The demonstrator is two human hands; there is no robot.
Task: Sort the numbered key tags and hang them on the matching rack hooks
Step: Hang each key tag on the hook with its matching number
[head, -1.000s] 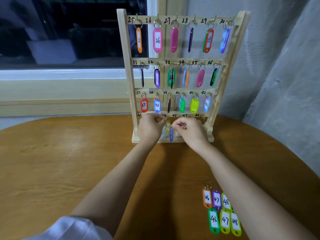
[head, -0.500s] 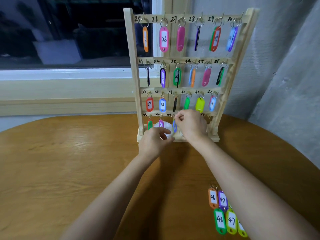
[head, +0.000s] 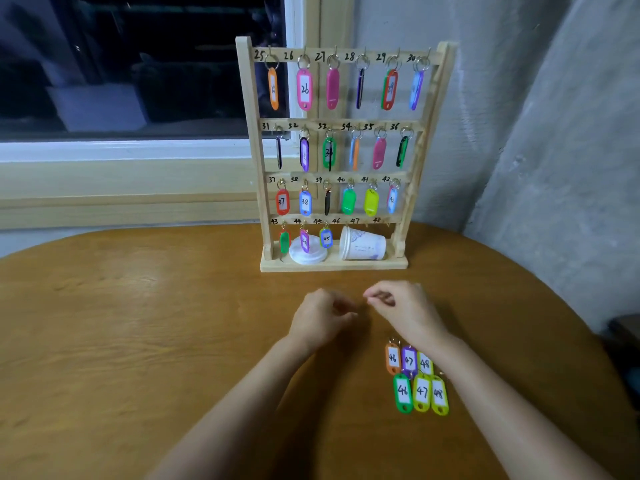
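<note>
A wooden key rack stands at the table's far side, its hooks numbered 25 to 48. Coloured tags hang on hooks 25 to 45; the blue tag 45 is the last one in the bottom row. Hooks 46, 47 and 48 are bare. Several loose tags marked 46, 47 and 48 lie in two rows on the table, beside my right forearm. My left hand and right hand hover over the table in front of the rack, fingers loosely curled, holding nothing.
A white paper cup lies on its side on the rack's base behind the bottom row, and a white lid sits beside it. The round wooden table meets a window sill on the left and a grey wall on the right.
Both hands have pulled back from the rack's bottom row toward me. Tag 45 now hangs on its hook, and the cup and lid behind are uncovered.
</note>
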